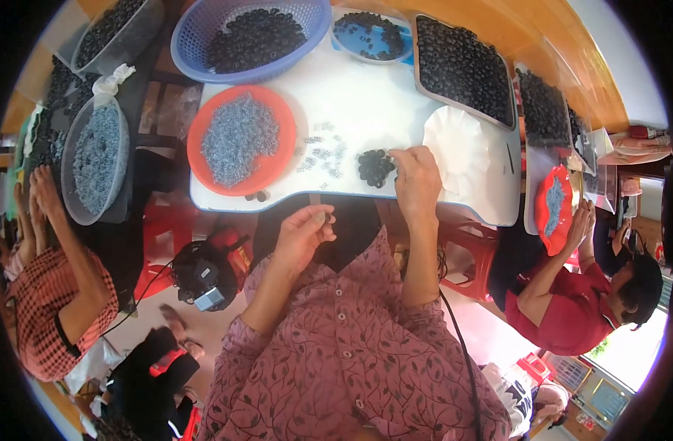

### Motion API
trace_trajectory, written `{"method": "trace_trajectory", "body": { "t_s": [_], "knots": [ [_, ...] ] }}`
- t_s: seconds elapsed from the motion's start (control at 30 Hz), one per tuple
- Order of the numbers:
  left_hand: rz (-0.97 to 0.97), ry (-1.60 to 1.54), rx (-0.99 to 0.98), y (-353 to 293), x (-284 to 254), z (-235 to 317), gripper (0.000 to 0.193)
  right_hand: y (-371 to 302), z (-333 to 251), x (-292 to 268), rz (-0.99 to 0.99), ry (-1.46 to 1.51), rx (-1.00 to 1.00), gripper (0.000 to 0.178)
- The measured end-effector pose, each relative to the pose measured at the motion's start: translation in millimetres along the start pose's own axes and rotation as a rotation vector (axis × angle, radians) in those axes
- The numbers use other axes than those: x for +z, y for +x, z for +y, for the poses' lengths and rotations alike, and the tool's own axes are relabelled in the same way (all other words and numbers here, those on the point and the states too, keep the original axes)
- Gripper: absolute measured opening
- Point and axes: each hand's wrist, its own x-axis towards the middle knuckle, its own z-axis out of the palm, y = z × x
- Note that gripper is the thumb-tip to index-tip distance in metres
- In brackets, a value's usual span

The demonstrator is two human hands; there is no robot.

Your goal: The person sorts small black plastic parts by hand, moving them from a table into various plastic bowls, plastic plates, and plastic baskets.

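Note:
My left hand [305,234] is closed in a pinch just off the table's front edge, with a tiny dark piece partly showing at its fingertips. Over the table, my right hand [417,176] has its thumb and forefinger together at the right edge of a small pile of black ring-shaped parts [375,168]; what lies between those fingertips is hidden. Left of that pile, small clear grey pieces [323,153] are scattered on the white tabletop. An orange-red plate [283,121] heaped with small bluish-grey pieces [237,140] stands farther left. Two small dark parts [255,196] sit at the table's edge.
At the back are a blue-purple basket [178,48] of black parts, a clear tub [336,45] and a tray [417,73] of black rings. A white scalloped dish [454,151] stands right of my right hand. Co-workers sit at both sides [64,309] [564,309].

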Motion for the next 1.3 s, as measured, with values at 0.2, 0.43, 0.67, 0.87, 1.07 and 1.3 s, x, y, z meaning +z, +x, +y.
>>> {"method": "trace_trajectory", "body": {
  "t_s": [0.2, 0.43, 0.67, 0.87, 1.07, 1.3],
  "knots": [
    [0.016, 0.012, 0.023, -0.6, -5.6, 0.7, 0.023, 4.5, -2.9, -0.4, -0.053, 0.014, 0.0, 0.017],
    [0.06, 0.043, 0.004, 0.9, -3.9, -1.7, 0.023, 6.5, 1.4, 0.8, -0.104, 0.018, -0.007, 0.024],
    [0.032, 0.025, 0.005, -0.5, -3.9, -3.3, 0.023, 7.6, -0.2, -0.2, -0.137, 0.017, -0.019, 0.015],
    [-0.077, -0.229, 0.0, 1.3, -1.8, -1.1, 0.026, -0.6, 0.9, 2.6, -0.058, 0.127, 0.027, 0.015],
    [-0.154, -0.307, 0.043, 2.8, 13.3, 8.1, 0.027, -29.2, -24.8, -5.8, -0.248, 0.98, 0.418, 0.012],
    [-0.134, -0.22, 0.088, 0.2, 24.9, 10.1, 0.026, -52.5, -48.1, -14.1, -0.422, 1.305, 0.417, 0.013]
  ]
}}
